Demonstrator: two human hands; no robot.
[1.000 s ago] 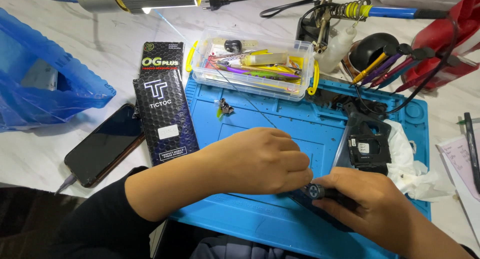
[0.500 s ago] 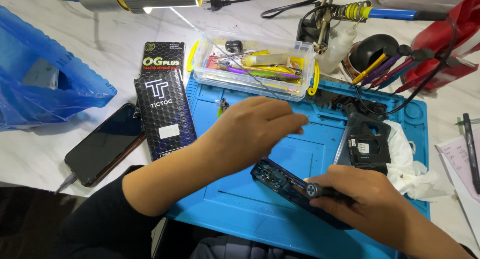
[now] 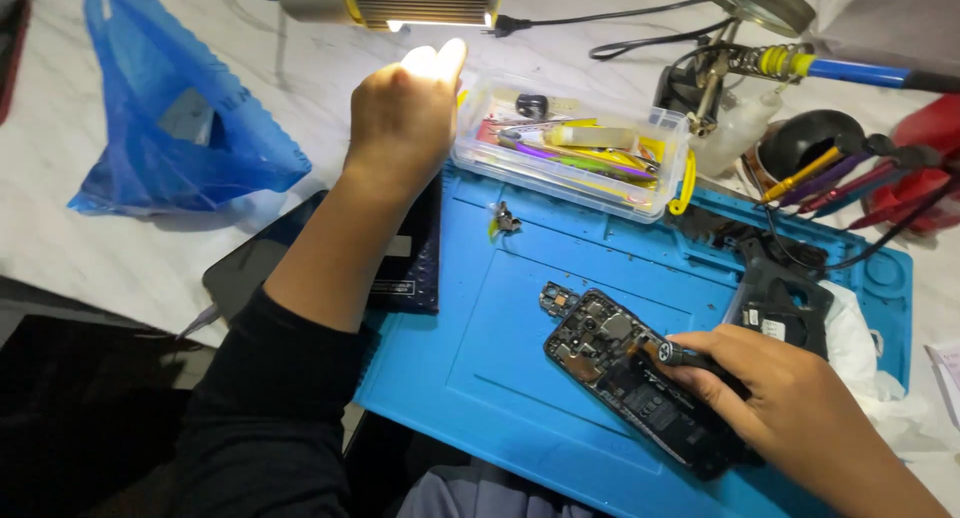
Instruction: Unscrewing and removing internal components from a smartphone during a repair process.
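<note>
- A white marble-patterned tabletop (image 3: 120, 248) fills the scene, veined in grey.
- A cylindrical ribbed metal lamp head (image 3: 400, 0) hangs at the far edge, casting a bright pool of light beneath it.
- At the near left the tabletop's edge gives way to deep shadow.

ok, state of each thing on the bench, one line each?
Phone: back off, board exposed, lying on blue mat.
Screwdriver: in right hand, tip on the phone.
Left hand: raised at the lamp, holding nothing visible.
Lamp: lit.
Parts box: open, full.
Blue bag: slumped on the table.
</note>
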